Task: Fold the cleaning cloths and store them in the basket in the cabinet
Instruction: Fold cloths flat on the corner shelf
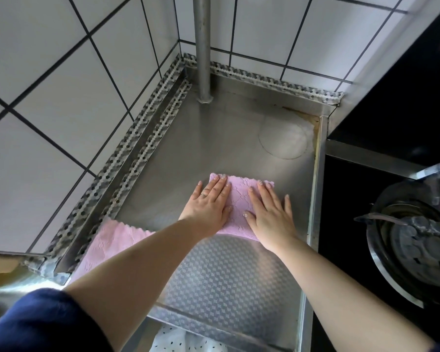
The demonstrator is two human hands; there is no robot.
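both hands lie flat with fingers straight, pressing a folded pink textured cleaning cloth (pixel 239 207) onto the embossed stainless-steel bench (pixel 226 275); the left hand (pixel 208 204) covers its left half, the right hand (pixel 269 214) its right edge, neither grip curled round anything. a second pink cleaning cloth (pixel 109 245) lies spread at the bench's left edge, partly hidden by the left forearm. a grey vertical metal pipe (pixel 202 47) rises from the far corner against the white tiled wall (pixel 61 85). a faint round mark (pixel 283 139) shows near the far right rim. right of the bench sits a black gas burner (pixel 414 245). no readable writing is visible.
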